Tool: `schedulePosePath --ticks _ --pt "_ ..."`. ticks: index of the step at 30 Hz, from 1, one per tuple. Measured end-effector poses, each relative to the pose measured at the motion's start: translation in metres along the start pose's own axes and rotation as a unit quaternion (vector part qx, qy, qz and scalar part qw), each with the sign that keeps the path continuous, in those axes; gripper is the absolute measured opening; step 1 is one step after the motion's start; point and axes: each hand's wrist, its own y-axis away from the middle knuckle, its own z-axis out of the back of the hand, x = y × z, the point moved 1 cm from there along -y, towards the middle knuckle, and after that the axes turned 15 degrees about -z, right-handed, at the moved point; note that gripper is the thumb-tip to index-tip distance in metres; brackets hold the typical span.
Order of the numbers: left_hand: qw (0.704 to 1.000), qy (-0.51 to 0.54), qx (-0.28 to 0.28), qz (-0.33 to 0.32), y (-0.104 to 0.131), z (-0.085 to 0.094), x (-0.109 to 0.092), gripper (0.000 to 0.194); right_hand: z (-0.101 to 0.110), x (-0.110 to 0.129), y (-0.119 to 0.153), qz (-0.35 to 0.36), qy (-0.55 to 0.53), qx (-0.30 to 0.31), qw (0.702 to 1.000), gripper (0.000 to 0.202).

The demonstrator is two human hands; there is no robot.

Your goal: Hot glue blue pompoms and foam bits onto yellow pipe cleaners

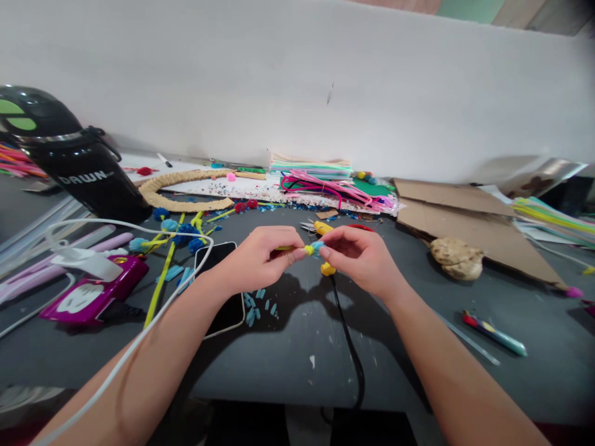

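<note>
Both hands meet over the middle of the grey table. My left hand is closed in a pinch on a yellow pipe cleaner. At its end is a light blue fuzzy piece, pinched by the fingertips of my right hand; part of it is hidden by the fingers. Just behind the hands lie scissors and a yellow-handled tool with a black cord. Light blue clippings are scattered below my left hand, beside a phone partly covered by my forearm.
At left stand a black bottle, a purple power strip and a white cable crossing my left forearm. Yellow stems with blue pompoms lie near a wrapped ring. Pink pipe cleaners, cardboard and a pen-like cutter lie beyond.
</note>
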Motion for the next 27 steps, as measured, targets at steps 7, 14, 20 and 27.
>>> schedulePosePath --ticks 7,14,20,27 --pt "1.000 -0.018 0.003 -0.012 0.0007 0.0017 0.0023 0.020 0.0046 0.0007 -0.0021 -0.011 -0.029 0.024 0.999 0.026" --pt "0.998 -0.050 0.023 -0.025 0.0021 -0.0001 0.0037 0.023 -0.0013 -0.0003 -0.0026 -0.053 -0.045 0.046 0.997 0.028" --pt "0.997 -0.062 0.034 -0.030 0.0027 0.0000 0.0049 0.018 -0.0048 -0.0028 -0.0043 -0.072 -0.061 0.044 0.995 0.025" --pt "0.998 -0.062 0.023 -0.024 0.0028 0.0007 0.0046 0.019 -0.0045 -0.0037 -0.0040 -0.055 -0.055 0.037 0.996 0.020"
